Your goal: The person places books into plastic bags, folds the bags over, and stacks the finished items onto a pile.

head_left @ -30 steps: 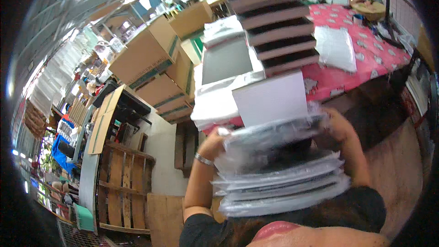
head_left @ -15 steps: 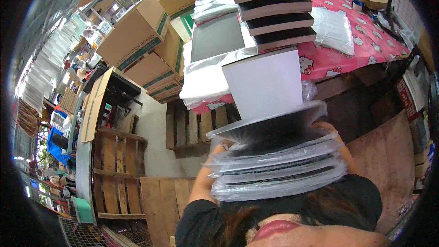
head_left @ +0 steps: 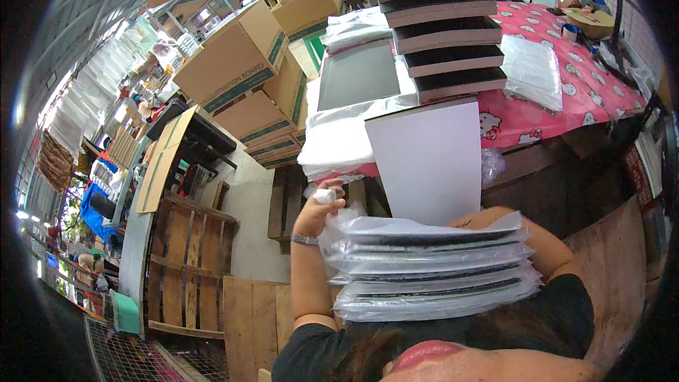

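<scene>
A stack of black boards wrapped in clear plastic (head_left: 431, 269) is piled up right in front of my chest. My left hand (head_left: 327, 206) is raised at the far left corner of this stack, its fingers curled in. A small white bit shows at those fingers; whether it is plastic or a wrap on a finger is unclear. Behind the stack's far right edge lies my right hand (head_left: 484, 218), with its fingers mostly hidden. Just beyond stands a tall pile of white-faced boards (head_left: 428, 159), its pale top sheet bare.
Black-topped board stacks (head_left: 453, 56) rise beyond the pale pile. A pink patterned table cover (head_left: 527, 110) bears a plastic-wrapped pack (head_left: 532, 74). To its left lies a dark grey board (head_left: 359, 74) on white sheets. Cardboard boxes (head_left: 233, 56) and a wooden pallet (head_left: 187, 262) are at left.
The top wrapped board, tilted up half a second ago, now lies flat on the stack. My left hand has come out from beside the stack and moved up. The view has shifted slightly.
</scene>
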`<state>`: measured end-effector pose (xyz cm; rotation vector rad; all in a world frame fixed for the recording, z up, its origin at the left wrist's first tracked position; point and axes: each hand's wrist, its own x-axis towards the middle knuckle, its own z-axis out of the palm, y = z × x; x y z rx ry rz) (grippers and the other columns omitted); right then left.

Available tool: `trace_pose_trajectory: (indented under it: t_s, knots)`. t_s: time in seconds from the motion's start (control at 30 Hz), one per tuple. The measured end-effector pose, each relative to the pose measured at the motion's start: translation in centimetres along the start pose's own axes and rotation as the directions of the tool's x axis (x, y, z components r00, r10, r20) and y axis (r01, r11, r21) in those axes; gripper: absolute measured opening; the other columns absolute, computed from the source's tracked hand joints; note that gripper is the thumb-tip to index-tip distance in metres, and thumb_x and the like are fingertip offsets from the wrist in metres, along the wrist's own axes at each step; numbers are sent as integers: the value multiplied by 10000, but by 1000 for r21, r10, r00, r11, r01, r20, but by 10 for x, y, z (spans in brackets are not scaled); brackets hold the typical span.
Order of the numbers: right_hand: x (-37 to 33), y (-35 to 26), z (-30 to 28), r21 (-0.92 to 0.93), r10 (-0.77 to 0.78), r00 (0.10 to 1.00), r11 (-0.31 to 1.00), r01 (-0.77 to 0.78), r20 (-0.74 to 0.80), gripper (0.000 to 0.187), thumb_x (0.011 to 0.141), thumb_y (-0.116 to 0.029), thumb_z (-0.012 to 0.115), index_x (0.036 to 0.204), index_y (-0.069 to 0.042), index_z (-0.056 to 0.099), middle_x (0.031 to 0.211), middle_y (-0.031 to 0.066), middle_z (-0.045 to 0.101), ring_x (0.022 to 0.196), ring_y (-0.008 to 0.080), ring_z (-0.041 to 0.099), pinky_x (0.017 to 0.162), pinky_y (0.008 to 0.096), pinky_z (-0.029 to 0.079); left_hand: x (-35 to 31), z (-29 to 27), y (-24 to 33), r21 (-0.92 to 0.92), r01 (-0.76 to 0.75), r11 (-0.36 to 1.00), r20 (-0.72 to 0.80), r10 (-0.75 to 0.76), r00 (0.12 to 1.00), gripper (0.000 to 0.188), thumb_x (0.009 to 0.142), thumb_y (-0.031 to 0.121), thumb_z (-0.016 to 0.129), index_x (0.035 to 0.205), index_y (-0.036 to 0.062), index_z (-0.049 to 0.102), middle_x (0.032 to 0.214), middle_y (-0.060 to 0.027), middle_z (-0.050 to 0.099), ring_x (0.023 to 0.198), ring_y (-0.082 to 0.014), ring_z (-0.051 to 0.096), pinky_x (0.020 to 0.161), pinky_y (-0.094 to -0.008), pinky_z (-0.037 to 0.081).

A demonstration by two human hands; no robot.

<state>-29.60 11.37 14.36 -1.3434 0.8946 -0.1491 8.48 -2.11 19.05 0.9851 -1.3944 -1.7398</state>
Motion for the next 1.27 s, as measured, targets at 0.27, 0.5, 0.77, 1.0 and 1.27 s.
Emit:
trace_pose_trajectory:
  t_s: [0.27,0.5,0.77,1.0,1.27]
  knots:
    - [28,-136,-5,-613,-773,492,626,482,-401,685,795,-215,674,1363,-60,323,1125,207,564,1014,297,561,878,408,442,-5,108,92,350,-488,800,484,292,825,473,707,-9,664,1163,23,541,1151,-73,545,1036,-182,503,934,-320,389]
    - [-11,-180,-48,-264,-577,520,789,555,-631,881,736,-54,718,1432,-123,183,1013,143,622,941,208,599,851,320,456,16,135,94,-78,-480,874,141,487,862,483,802,-60,565,1267,-62,436,1287,-169,484,1201,-255,468,971,-344,409]
    - [0,-190,-44,-337,-669,375,685,646,-642,460,732,-27,720,1158,-67,551,773,0,538,740,71,535,720,230,446,21,131,90,-108,-486,867,2,489,872,389,750,-72,625,1134,-70,557,1073,-151,617,990,-211,599,885,-311,468]
    - [10,-192,-52,-232,-605,378,695,681,-701,120,769,-73,709,756,-23,601,705,-16,594,643,58,532,655,216,433,23,144,88,-160,-478,864,-219,441,870,425,704,-74,683,1106,-34,553,858,-83,648,706,-124,611,615,-248,510]
    - [24,-194,-46,-452,-687,12,491,745,-727,77,831,-144,653,836,-89,707,966,113,650,859,109,594,797,254,481,29,155,70,-206,-393,896,-187,358,915,482,750,27,709,1182,10,496,937,-70,608,789,-113,581,718,-217,469]
